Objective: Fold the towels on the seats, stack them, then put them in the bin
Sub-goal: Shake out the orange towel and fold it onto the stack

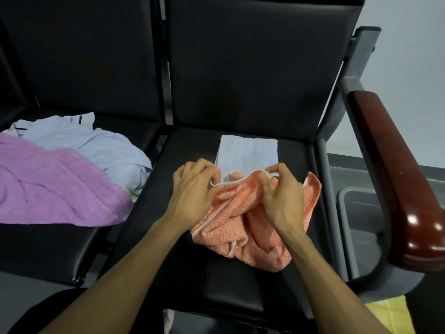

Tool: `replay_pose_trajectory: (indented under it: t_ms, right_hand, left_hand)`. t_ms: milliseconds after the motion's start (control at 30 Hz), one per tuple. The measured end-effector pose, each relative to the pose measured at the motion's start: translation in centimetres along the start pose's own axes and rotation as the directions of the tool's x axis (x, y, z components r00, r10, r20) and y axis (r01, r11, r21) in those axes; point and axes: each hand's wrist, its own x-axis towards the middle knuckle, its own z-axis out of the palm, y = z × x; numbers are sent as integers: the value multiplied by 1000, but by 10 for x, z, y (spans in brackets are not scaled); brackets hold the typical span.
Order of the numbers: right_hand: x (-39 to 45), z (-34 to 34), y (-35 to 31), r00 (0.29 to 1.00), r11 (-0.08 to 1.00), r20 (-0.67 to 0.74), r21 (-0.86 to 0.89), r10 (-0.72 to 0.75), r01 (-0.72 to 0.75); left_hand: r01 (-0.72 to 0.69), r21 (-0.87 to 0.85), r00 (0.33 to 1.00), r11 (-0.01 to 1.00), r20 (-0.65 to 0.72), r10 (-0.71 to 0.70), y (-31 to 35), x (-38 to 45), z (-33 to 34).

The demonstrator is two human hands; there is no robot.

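Orange towel (252, 220) bunched on right seat (212, 273) near folded white towel (248, 153), left hand (192, 186) and right hand (281, 191) fingers pinching its white-trimmed far edge; best to pull corners apart taut, lay flat, then fold

— What's this row made of?
— Black padded seats (228, 280) with tall black backrests (252, 63) on a grey metal frame (323, 179).
— And the end?
— A glossy dark-red wooden armrest (395, 174), with a pale grey wall (414, 44) behind it.
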Motion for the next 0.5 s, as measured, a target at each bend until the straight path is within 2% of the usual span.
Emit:
replay_pose_trajectory:
  t_ms: [33, 100, 167, 233, 367, 433, 500]
  right_hand:
    - [-2, 1, -1, 995, 1000, 98, 1, -28, 28]
    - [-7, 5, -4, 939, 993, 322, 26, -117, 114]
    - [-12, 11, -6, 879, 974, 429, 10, -208, 226]
    - [-11, 14, -6, 896, 961, 372, -37, -242, 275]
    - [-4, 11, -2, 975, 986, 150, 20, -164, 163]
    - [-2, 9, -1, 987, 995, 122, 27, -100, 98]
    - [-2, 9, -1, 992, 999, 121, 50, -24, 18]
  left_hand:
    - [-25, -15, 1000, 1000, 5, 25, 3, -1, 1]
    - [-73, -12, 997, 997, 10, 74, 9, -3, 2]
    - [-127, 3, 992, 992, 7, 127, 12, -3, 3]
    - [-154, -18, 988, 988, 2, 154, 13, -3, 2]
    - [-108, 1, 994, 994, 5, 108, 10, -3, 3]
    - [-50, -27, 998, 998, -37, 49, 9, -1, 3]
    - [70, -172, 997, 983, -23, -75, 9, 2, 0]
